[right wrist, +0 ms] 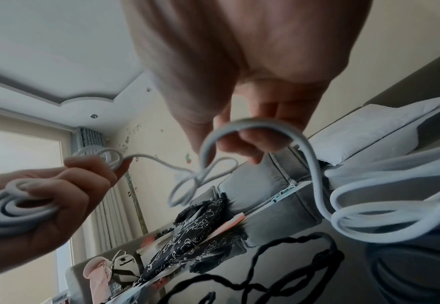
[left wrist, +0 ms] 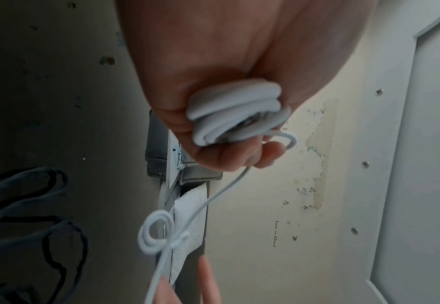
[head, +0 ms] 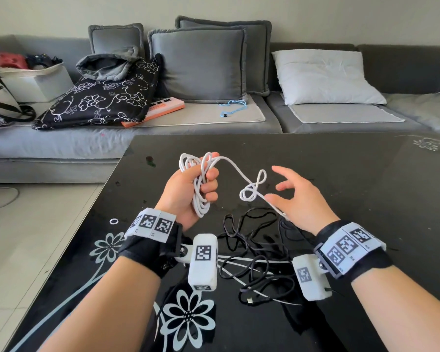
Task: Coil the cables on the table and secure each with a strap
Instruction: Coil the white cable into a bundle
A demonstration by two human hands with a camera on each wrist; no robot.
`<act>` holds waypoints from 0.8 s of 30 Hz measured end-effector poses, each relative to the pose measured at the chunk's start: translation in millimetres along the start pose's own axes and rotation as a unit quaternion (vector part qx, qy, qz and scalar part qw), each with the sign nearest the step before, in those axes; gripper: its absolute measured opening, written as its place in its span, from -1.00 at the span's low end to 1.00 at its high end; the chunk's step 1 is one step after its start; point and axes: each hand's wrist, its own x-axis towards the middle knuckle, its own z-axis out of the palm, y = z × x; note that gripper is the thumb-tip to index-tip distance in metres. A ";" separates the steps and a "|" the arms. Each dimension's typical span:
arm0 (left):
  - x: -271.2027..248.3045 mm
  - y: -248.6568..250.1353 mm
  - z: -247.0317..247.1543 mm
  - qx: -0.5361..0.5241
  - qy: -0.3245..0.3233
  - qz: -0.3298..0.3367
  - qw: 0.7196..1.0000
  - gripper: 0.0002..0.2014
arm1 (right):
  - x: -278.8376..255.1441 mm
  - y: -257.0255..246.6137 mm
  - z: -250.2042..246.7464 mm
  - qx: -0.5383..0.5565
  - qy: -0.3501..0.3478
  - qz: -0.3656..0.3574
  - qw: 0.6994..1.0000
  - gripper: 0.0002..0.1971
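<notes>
My left hand [head: 188,189] clamps the coiled white cable [head: 201,189] above the desk [head: 341,161]; its kinked tail runs rightward to my right hand [head: 300,199], fingers loosely apart, the nearer hand.

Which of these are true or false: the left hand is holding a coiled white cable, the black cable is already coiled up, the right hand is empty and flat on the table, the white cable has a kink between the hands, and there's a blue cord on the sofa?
1. The left hand grips a coiled white cable. True.
2. The black cable is already coiled. False: it lies in a loose tangle on the table.
3. The right hand lies flat on the table. False: it is raised, fingers spread, with the white cable's free end running to it.
4. The white cable has a looped kink between the hands. True.
5. A blue cord lies on the sofa. True.
</notes>
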 end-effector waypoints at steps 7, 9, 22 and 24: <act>3.9 9.0 -14.5 -0.007 0.030 0.031 0.999 -0.72 | -3.7 -13.8 -3.7 0.073 -0.041 0.003 0.996 -0.79; 4.2 12.9 -20.0 -0.011 0.040 0.041 0.998 -0.73 | -2.3 -9.4 -1.4 0.055 -0.021 -0.007 0.998 -0.80; 5.9 29.8 -44.9 -0.071 0.080 0.072 0.992 -0.74 | 9.9 3.1 -19.8 0.308 0.163 0.175 0.921 -0.86; 6.5 34.6 -52.2 -0.092 0.092 0.085 0.988 -0.74 | 11.4 5.3 -29.6 0.359 0.196 0.225 0.884 -0.89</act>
